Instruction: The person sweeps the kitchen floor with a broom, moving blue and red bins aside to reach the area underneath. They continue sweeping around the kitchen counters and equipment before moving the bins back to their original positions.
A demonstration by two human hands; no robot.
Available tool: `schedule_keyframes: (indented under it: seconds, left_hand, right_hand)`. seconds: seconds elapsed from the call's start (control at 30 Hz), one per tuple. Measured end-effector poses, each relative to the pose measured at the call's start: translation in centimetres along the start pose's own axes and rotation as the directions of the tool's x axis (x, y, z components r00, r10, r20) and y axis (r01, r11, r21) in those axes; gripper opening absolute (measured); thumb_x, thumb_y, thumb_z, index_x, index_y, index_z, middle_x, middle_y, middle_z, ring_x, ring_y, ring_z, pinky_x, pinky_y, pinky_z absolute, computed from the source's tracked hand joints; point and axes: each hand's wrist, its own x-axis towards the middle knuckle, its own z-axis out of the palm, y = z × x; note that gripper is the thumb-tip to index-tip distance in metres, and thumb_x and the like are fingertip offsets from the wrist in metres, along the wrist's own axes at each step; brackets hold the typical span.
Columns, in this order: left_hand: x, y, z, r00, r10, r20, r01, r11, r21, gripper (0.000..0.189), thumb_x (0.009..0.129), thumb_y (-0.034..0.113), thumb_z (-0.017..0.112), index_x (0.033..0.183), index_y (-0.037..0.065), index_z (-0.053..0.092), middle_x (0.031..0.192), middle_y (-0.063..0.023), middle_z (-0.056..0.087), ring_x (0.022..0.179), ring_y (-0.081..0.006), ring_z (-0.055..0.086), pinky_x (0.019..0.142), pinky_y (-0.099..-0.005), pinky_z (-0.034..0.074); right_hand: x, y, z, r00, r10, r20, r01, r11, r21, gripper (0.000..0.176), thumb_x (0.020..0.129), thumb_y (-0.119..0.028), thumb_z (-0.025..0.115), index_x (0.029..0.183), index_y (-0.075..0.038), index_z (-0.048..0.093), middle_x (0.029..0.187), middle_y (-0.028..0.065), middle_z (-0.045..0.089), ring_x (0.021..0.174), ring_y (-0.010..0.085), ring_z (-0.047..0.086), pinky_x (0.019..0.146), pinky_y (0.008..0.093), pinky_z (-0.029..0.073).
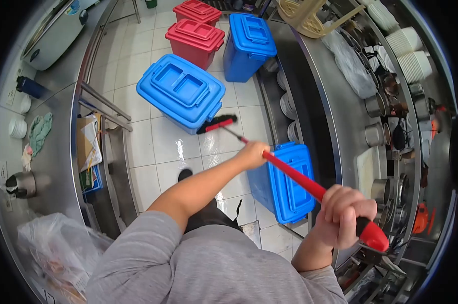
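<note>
Both my hands grip a long red broom handle point(295, 175). My left hand point(253, 153) holds it partway down the shaft. My right hand point(343, 213) is closed around the upper end, just below the red grip cap. The black and red brush head point(217, 123) rests on the wet white tiled floor point(163, 147), touching the lower corner of a large blue lidded bin point(181, 91). My grey sleeves and one black shoe point(184, 174) show below.
Another blue bin point(290, 182) stands under the right steel counter point(340, 116); a third blue bin point(249, 45) and two red bins point(194, 39) stand farther off. Pots and stacked bowls crowd the right counter. The left counter holds a kettle, cloth and plastic bags.
</note>
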Motion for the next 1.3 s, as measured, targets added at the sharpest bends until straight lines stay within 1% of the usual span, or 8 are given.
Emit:
schedule_keyframes:
  seconds: [0.27,0.53,0.8,0.87,0.93,1.13,1.2,1.3]
  left_hand:
    - [18.8,-8.9,-2.8,0.996,0.089,-0.016,-0.088,0.994,0.065,0.030,0.081,0.027,0.063,0.066,0.003,0.053,0.075,-0.0166,0.059,0.081,-0.0372,0.056,0.068,-0.0474,0.043]
    - [23.6,-19.2,-1.9,0.845,-0.141,0.516,-0.144,0.869,0.473,0.034,0.077,0.036,0.066,0.103,0.015,0.059,0.144,-0.0118,0.028,0.135,-0.0363,0.023,0.101,-0.0617,0.025]
    - [13.4,-13.2,3.8,0.541,0.241,0.806,-0.442,0.896,0.028,0.042,0.077,0.048,0.062,0.085,0.007,0.066,0.101,-0.0161,0.058,0.119,-0.0397,0.040,0.101,-0.0626,0.023]
    - [13.5,-14.6,4.9,0.459,0.235,0.857,-0.508,0.861,0.036,0.031,0.080,0.038,0.060,0.086,0.009,0.068,0.100,-0.0135,0.059,0.115,-0.0355,0.044,0.101,-0.0613,0.025]
    - [14.1,-17.0,5.5,0.375,0.144,0.916,-0.603,0.788,0.123,0.020,0.079,0.025,0.058,0.087,0.011,0.068,0.099,-0.0101,0.060,0.112,-0.0308,0.046,0.102,-0.0594,0.026]
    - [13.3,-26.6,8.1,0.403,-0.029,0.915,-0.657,0.686,0.311,0.015,0.076,0.017,0.057,0.082,0.013,0.070,0.098,-0.0064,0.060,0.112,-0.0264,0.045,0.101,-0.0605,0.026]
    - [12.9,-30.2,6.8,0.412,-0.065,0.909,-0.676,0.647,0.353,0.015,0.076,0.016,0.057,0.083,0.013,0.070,0.098,-0.0067,0.060,0.112,-0.0272,0.044,0.101,-0.0628,0.024]
    - [11.9,-32.5,6.0,0.356,-0.130,0.926,-0.659,0.668,0.347,0.018,0.077,0.013,0.057,0.089,0.009,0.070,0.100,-0.0080,0.060,0.114,-0.0283,0.042,0.101,-0.0638,0.022]
  right_hand:
    - [8.0,11.2,0.5,0.947,0.046,-0.318,-0.142,0.948,-0.284,0.014,0.085,-0.002,0.052,0.075,-0.006,0.043,0.059,0.0056,0.045,0.052,0.0136,0.043,0.058,0.0340,0.043]
    - [-2.1,21.5,6.6,0.826,0.210,-0.523,-0.508,0.677,-0.532,0.007,0.085,0.002,0.050,0.081,-0.003,0.046,0.100,0.0188,0.059,0.102,0.0322,0.057,0.099,0.0524,0.034]
    - [-4.7,11.3,12.6,0.080,0.009,-0.997,-0.728,0.683,-0.052,0.019,0.096,-0.025,0.042,0.095,-0.007,0.047,0.109,0.0144,0.056,0.116,0.0278,0.048,0.092,0.0430,0.044]
    - [-6.7,12.9,13.9,-0.512,0.007,-0.859,-0.686,0.598,0.414,0.022,0.095,-0.029,0.045,0.107,-0.010,0.046,0.110,0.0141,0.056,0.110,0.0284,0.053,0.090,0.0430,0.046]
    - [-10.4,13.3,17.0,-0.376,0.472,-0.797,-0.569,0.561,0.601,0.049,0.089,-0.038,0.056,0.131,-0.025,0.035,0.118,0.0129,0.053,0.095,0.0296,0.060,0.086,0.0447,0.049]
    - [-20.6,14.9,17.7,-0.317,0.670,-0.671,0.003,0.708,0.706,0.065,0.085,-0.033,0.059,0.141,-0.021,0.028,0.139,0.0208,0.035,0.109,0.0290,0.056,0.090,0.0452,0.048]
    - [-24.0,13.9,16.8,-0.511,0.559,-0.653,0.155,0.807,0.570,0.068,0.084,-0.033,0.060,0.141,-0.018,0.027,0.138,0.0221,0.036,0.105,0.0270,0.058,0.085,0.0397,0.052]
    - [-29.6,18.8,15.0,-0.540,0.615,-0.574,-0.567,0.239,0.789,0.062,0.083,-0.038,0.062,0.134,-0.011,0.037,0.109,0.0189,0.059,0.077,0.0236,0.064,0.062,0.0324,0.052]
